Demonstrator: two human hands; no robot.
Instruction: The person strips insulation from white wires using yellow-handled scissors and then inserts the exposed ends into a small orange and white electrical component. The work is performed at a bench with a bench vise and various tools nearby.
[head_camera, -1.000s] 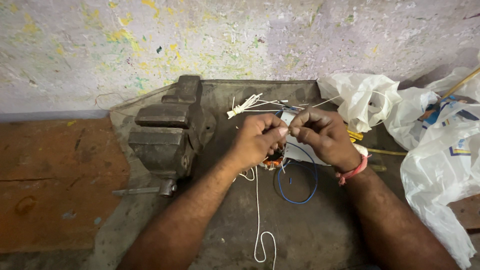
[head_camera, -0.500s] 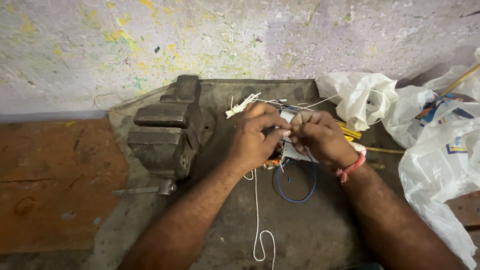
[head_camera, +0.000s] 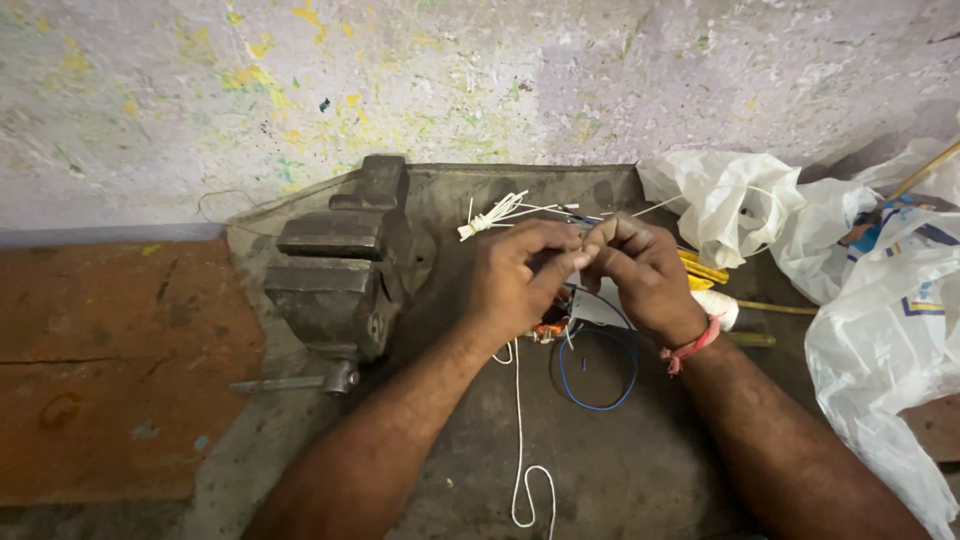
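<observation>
- Head view: left hand (head_camera: 520, 285) and right hand (head_camera: 640, 275) together, fingertips pinched on a thin white string (head_camera: 519, 420) above the tabletop (head_camera: 640, 470).
- Likely tying or threading around the blue wire (head_camera: 596, 370) bundle.
- Next move calls for steady tension, clear of the vise (head_camera: 335, 265).

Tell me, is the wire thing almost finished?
Not finished, it seems. A tied bunch of white strips already lies on the bench. Both hands, left and right, pinch thin wires above a coppery coil. A blue wire and white string hang loose, so tying looks left.
</observation>
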